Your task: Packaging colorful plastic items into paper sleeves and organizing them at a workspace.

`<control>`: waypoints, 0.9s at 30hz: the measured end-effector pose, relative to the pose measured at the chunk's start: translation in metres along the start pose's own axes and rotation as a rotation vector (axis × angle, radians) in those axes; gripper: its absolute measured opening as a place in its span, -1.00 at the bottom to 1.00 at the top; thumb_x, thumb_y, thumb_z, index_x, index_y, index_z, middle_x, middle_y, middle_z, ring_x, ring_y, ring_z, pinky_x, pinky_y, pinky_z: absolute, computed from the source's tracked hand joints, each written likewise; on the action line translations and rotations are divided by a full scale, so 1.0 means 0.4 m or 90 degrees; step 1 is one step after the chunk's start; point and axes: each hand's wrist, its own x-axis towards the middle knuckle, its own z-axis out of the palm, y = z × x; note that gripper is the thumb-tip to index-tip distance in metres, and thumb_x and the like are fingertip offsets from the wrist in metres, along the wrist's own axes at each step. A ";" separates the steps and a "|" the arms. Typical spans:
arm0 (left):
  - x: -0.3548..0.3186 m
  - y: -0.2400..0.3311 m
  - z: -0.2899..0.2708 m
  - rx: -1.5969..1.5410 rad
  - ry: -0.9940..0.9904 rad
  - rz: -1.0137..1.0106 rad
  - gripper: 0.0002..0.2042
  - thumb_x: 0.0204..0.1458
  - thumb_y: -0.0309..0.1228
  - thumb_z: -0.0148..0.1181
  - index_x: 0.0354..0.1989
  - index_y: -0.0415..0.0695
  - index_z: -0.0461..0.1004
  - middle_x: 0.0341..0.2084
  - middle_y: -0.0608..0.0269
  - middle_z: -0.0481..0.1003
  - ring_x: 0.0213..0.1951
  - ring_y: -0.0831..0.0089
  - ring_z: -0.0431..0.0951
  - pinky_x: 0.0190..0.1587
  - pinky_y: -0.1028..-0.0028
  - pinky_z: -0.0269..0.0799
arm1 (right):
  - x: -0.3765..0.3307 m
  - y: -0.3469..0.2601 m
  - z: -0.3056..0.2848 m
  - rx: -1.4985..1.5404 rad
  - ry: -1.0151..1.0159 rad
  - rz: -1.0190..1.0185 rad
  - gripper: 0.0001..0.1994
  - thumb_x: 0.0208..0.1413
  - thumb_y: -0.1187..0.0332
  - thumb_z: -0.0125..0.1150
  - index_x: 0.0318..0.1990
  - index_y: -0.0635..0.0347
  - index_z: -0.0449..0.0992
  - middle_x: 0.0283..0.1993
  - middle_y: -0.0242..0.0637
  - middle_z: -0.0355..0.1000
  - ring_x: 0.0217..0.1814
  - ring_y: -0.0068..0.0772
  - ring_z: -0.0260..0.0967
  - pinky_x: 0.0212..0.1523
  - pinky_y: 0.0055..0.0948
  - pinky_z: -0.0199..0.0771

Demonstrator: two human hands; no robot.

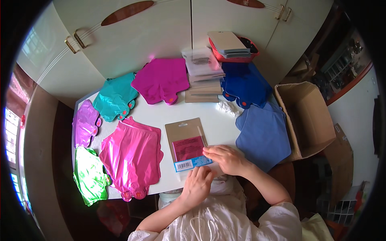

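Observation:
A flat hang-card package (189, 124) lies on the white table in front of me. It has a brown backing card with a hang slot, a folded pink foil piece (188, 147) and a blue label strip (192, 164) with a barcode. Clear plastic film shows below the strip. My right hand (228, 159) has its fingers together on the package's right edge. A thin pale straw (201, 135) lies along that edge, its lower end at those fingertips. My left hand (197, 185) is closed at the package's lower edge, its fingertips partly hidden.
Foil balloons surround the workspace: pink (132, 154), green (91, 176), purple (85, 123), teal (115, 97), magenta (162, 80), dark blue (246, 83) and light blue (263, 136). Cards (202, 98), a red basket (255, 54) and crumpled white paper (228, 107) sit behind; a cardboard box (287, 116) stands right.

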 end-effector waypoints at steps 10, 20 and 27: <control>0.034 -0.003 0.012 0.041 0.002 -0.097 -0.90 -0.05 -0.45 0.10 -0.39 -0.18 0.37 -0.47 0.16 0.33 -0.57 0.28 0.45 -0.56 0.38 0.40 | -0.006 0.008 0.004 0.000 -0.009 -0.005 -0.65 -0.15 0.56 0.04 -0.11 0.28 0.44 -0.01 -0.21 0.37 0.05 -0.29 0.31 0.08 -0.37 0.29; 0.041 -0.018 0.020 0.015 -0.002 -0.088 -0.89 -0.08 -0.45 0.11 -0.43 -0.17 0.33 -0.53 0.19 0.31 -0.61 0.31 0.42 -0.60 0.41 0.39 | -0.010 0.012 0.009 0.014 -0.001 -0.007 -0.65 -0.15 0.57 0.05 -0.10 0.27 0.44 -0.01 -0.22 0.37 0.04 -0.28 0.31 0.07 -0.36 0.30; 0.051 -0.012 0.031 0.123 -0.054 -0.051 -0.93 -0.09 -0.49 0.01 -0.45 -0.19 0.29 -0.52 0.18 0.31 -0.59 0.33 0.45 -0.63 0.42 0.39 | -0.008 0.008 0.006 0.015 0.003 -0.005 -0.65 -0.15 0.57 0.05 -0.10 0.27 0.45 -0.02 -0.21 0.38 0.03 -0.29 0.32 0.07 -0.37 0.30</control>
